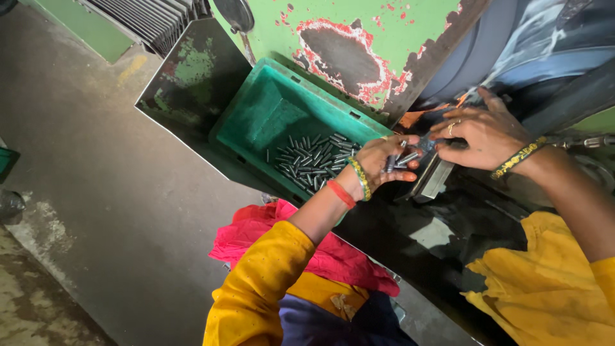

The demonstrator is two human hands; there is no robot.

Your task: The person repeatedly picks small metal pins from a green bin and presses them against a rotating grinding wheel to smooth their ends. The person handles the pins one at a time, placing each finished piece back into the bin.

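The left hand (379, 165) has a closed grip on a few small metal pins (400, 159). The right hand (479, 136) presses flat, grip released, on a dark machine part (430, 174). Behind them, a green bin (282, 109) holds more pins. A held pin could slip and fall if that grip loosens.
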